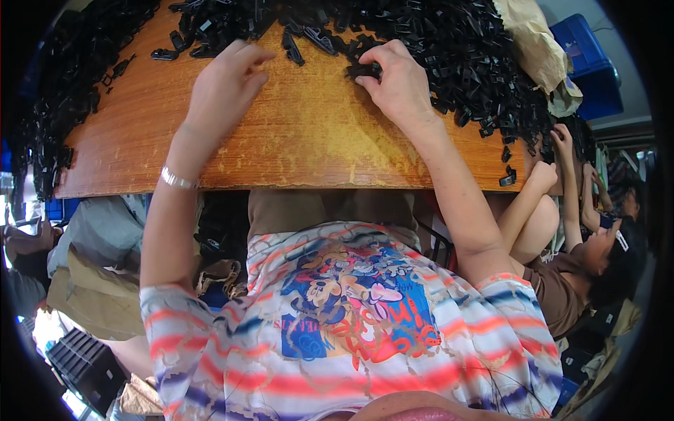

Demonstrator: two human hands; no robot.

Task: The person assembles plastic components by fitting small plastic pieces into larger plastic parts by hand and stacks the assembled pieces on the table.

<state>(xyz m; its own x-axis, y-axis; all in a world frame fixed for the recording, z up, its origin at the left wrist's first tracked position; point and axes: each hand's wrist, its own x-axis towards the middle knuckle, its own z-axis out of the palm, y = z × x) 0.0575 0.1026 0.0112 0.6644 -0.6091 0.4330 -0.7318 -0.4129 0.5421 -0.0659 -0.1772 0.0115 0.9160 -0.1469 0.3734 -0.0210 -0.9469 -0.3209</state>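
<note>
Over the far half of the wooden table (302, 140), my left hand (228, 84) is slightly blurred, its thumb and forefinger apart with nothing visible between them. My right hand (401, 81) pinches a small black plastic piece (364, 71) between thumb and fingers, at the edge of a large heap of black plastic parts (449, 49). Between the hands, just beyond them, lie a few loose black plastic clips (293, 48). What exact kind of part these are is too small to tell.
Another pile of black parts (42, 112) runs along the table's left side. A brown paper sack (537, 42) and a blue bin (586, 67) stand at the far right. Other people (562, 274) sit along the right side, one hand reaching into the heap. A black crate (84, 365) is low left.
</note>
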